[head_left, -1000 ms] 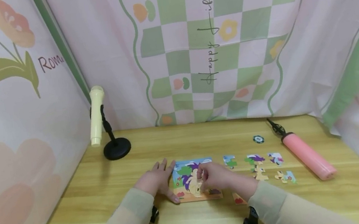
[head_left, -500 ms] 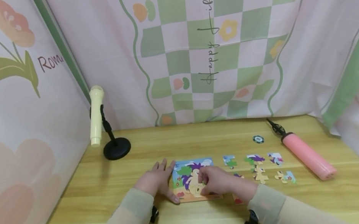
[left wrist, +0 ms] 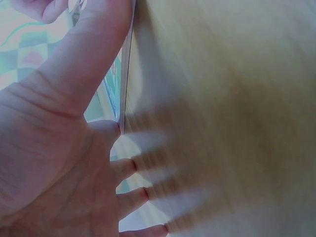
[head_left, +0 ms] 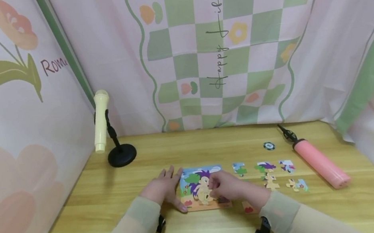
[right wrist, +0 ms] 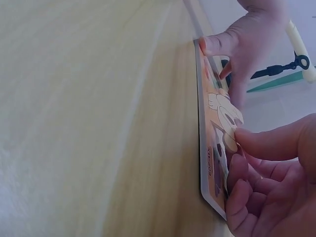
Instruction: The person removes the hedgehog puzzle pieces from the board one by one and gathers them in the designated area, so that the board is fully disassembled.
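Observation:
A cartoon jigsaw board (head_left: 190, 206) with a purple-haired figure lies flat on the wooden table. My left hand (head_left: 161, 186) rests at its left side, fingers spread, the thumb along the lower left corner. Over the board's right half, my right hand (head_left: 227, 185) has its thumb and fingertips together at a cream puzzle piece (right wrist: 228, 123). The right wrist view shows the thumb pinching that piece, which sits tilted just above the board's surface. The curled fingers hide part of it. In the left wrist view, the left thumb (left wrist: 98, 44) lies against the board's edge.
Several loose puzzle pieces lie right of the board, among them a green-and-purple piece (head_left: 265, 166) and a cream piece (head_left: 271, 181). Farther right is a pink hand pump (head_left: 321, 163), near a round chip (head_left: 269, 145). A yellow microphone (head_left: 101, 121) on a black stand (head_left: 122, 155) stands back left.
My right hand has shifted slightly to the right over the board, its fingertips still at the cream piece. The left hand keeps its place.

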`<state>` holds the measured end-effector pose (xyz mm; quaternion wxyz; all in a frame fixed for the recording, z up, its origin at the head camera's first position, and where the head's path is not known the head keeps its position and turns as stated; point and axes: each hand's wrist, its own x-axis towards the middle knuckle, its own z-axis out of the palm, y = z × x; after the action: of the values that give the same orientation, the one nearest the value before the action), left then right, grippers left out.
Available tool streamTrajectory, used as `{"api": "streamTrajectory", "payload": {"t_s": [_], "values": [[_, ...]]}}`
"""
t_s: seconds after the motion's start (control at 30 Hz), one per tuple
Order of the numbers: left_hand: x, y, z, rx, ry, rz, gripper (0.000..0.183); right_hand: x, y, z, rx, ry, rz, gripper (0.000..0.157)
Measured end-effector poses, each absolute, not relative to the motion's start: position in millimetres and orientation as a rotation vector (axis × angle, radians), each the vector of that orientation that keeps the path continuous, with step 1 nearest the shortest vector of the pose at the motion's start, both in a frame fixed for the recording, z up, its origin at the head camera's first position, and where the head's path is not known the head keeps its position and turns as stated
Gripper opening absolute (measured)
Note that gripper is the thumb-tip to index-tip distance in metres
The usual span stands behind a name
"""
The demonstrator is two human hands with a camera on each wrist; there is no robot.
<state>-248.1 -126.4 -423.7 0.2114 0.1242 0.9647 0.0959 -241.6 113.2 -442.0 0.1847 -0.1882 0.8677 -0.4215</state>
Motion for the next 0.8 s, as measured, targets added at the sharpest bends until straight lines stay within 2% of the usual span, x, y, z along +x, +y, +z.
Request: {"api": "streamTrajectory", "payload": {"t_s": [0.5, 0.8], "values": [[-250, -126, -426, 0.342, 2.688, 0.261, 0.133, -236, 121, -433, -0.496, 2.370, -1.314, 0.010], [-251, -125, -428, 0.338, 2.687, 0.239, 0.131, -241, 147, -392, -0.506, 2.340, -1.390, 0.007]]}}
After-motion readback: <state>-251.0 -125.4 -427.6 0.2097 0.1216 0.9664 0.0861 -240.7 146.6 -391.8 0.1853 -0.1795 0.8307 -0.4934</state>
